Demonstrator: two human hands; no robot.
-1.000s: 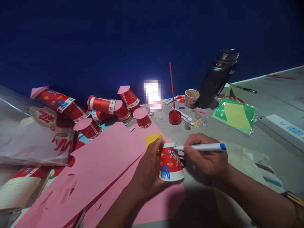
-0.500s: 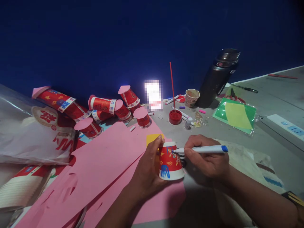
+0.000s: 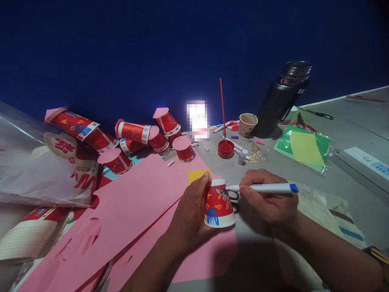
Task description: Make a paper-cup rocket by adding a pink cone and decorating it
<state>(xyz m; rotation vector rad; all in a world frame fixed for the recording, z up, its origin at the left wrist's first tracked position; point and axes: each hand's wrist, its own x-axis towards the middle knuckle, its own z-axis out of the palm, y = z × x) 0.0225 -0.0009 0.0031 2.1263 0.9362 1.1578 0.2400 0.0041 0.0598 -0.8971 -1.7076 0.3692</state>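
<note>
My left hand [image 3: 191,211] is wrapped round a red paper cup [image 3: 218,202] that stands upside down, its white rim low and its narrow base up. Blue marks show on the cup's side near the top and near the rim. Pinched in my right hand [image 3: 264,196] is a white marker [image 3: 273,188] with a blue end, its tip at the upper right of the cup. Pink paper sheets [image 3: 133,198] lie under and left of the cup. Behind it, black scissor-like loops [image 3: 234,202] are partly hidden.
Several red cups with pink paper discs [image 3: 184,149] stand and lie at the back left, beside a plastic bag [image 3: 36,162]. Farther back are a red paint pot [image 3: 225,149] with a stick, a patterned cup [image 3: 247,125] and a dark flask [image 3: 281,101]. A power strip [image 3: 367,162] lies right.
The marker and my right hand have shifted slightly right and up along the cup. My left hand still holds the cup. The whole view has moved a little.
</note>
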